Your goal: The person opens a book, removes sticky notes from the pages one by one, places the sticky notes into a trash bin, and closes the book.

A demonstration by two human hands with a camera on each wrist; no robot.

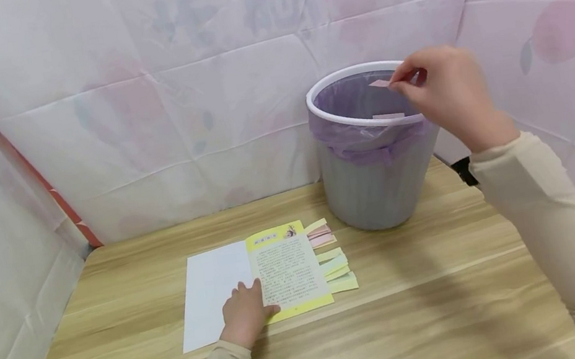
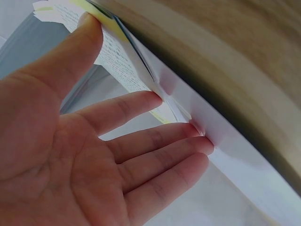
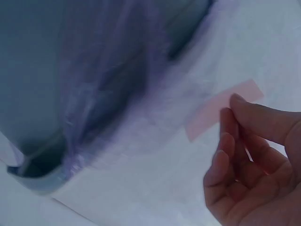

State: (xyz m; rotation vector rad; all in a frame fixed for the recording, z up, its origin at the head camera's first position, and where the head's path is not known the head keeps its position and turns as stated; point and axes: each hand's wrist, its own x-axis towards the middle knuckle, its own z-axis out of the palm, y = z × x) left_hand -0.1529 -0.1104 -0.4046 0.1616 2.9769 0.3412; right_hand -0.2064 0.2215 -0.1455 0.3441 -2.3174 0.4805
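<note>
Plainly, we anchor on the left and discard on the right

From the left, a blank white page (image 1: 212,295) lies flat on the worktop (image 1: 92,336), the left half of our open booklet (image 1: 291,276). At its lower middle, near the fold, our left grip (image 1: 246,316) is spread, not curled round anything: the left wrist view shows the thumb on the yellow border of the printed side and the fingertips touching the white one. We judge that this press steadies the booklet.

Along the booklet's right edge, paper tabs (image 1: 336,264) jut out, pinkish ones towards the top, yellow and pale green ones lower down.

Further right stands the grey bin (image 1: 374,194), upright, with a purple liner (image 1: 372,144) folded over its rim. A pale strip (image 1: 388,116) shows at the near rim; we cannot tell whether it clings there or sits inside.

At far right, our right grip (image 1: 448,91) pinches a pink strip (image 1: 379,84) between thumb and fingertip, apparently over the bin's mouth, though its height above the rim is unclear.

The step in hand, as we read it, is discarding this one strip. The next move calls for centring it over the opening and parting the pinch cleanly, so it neither sticks to our skin nor catches on the rim.
</note>
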